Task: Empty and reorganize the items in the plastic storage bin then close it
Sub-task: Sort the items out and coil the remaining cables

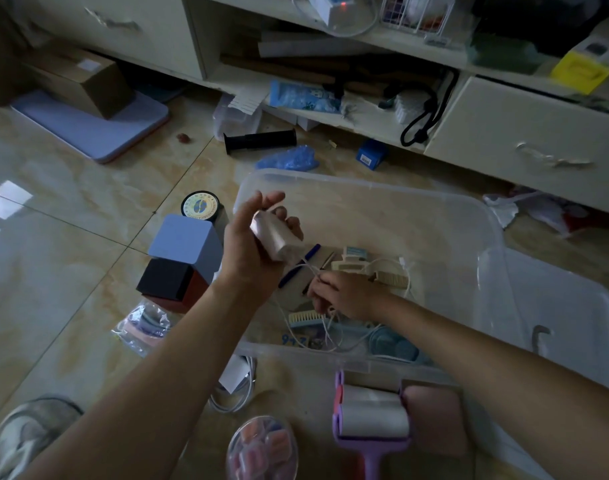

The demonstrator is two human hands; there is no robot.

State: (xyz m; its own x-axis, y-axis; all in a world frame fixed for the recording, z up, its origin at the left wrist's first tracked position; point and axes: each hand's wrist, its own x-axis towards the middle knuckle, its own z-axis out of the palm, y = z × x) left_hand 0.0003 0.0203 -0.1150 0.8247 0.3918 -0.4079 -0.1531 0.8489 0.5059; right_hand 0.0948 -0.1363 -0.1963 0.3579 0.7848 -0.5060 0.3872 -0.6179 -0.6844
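A clear plastic storage bin point(365, 188) stands open on the tiled floor in the head view. My left hand point(251, 247) holds a pale pink spool of thread point(275, 239) above the bin's left edge. From the spool a white thread point(308, 266) runs down to my right hand point(344, 296), which pinches it low inside the bin. Combs, a blue pen point(297, 268), a cream hair clip point(348, 263) and white cords lie on the bin's bottom near me. The bin's clear lid point(555, 306) leans at the right.
Left of the bin stand a lilac box point(185, 240), a black and red box point(173, 284) and a round tin point(199, 205). A purple lint roller point(372, 414), a clear dish of small items point(261, 448) and a white cable point(240, 393) lie near me. Cluttered white cabinets line the back.
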